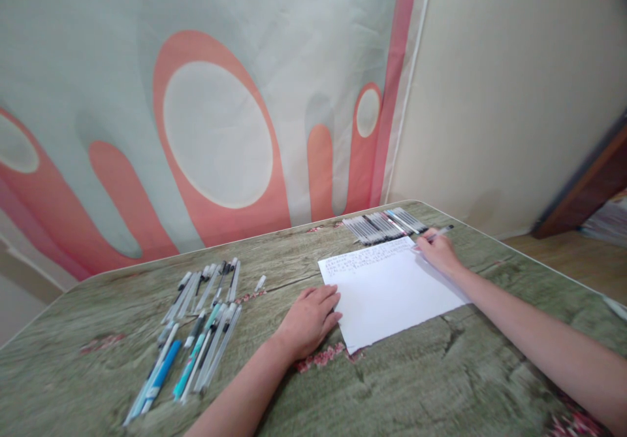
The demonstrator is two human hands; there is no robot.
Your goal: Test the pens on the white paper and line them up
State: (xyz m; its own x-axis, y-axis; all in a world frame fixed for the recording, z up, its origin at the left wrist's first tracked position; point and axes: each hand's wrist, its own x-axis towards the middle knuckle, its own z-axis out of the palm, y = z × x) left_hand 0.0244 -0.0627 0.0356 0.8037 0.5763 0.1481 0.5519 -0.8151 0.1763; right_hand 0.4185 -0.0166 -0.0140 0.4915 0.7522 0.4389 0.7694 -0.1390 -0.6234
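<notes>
A white sheet of paper (396, 300) lies on the table, with rows of dark handwriting along its upper part. My right hand (437, 251) is closed around a pen (447, 229) at the sheet's upper right corner; the pen's tip is close to the end of the top written lines. On the sheet's left edge rests my left hand (311, 318), lying flat with its fingers stretched out and nothing in it. Just beyond the paper is a row of pens and refills (379, 226) laid side by side.
Left of my left hand lie two groups of pens, the nearer with a blue pen (164, 372) and a teal pen (196, 355), the farther with clear pens (206, 287). A small white cap (260, 283) sits apart. A printed cloth (294, 64) hangs behind the wood-patterned table (274, 398).
</notes>
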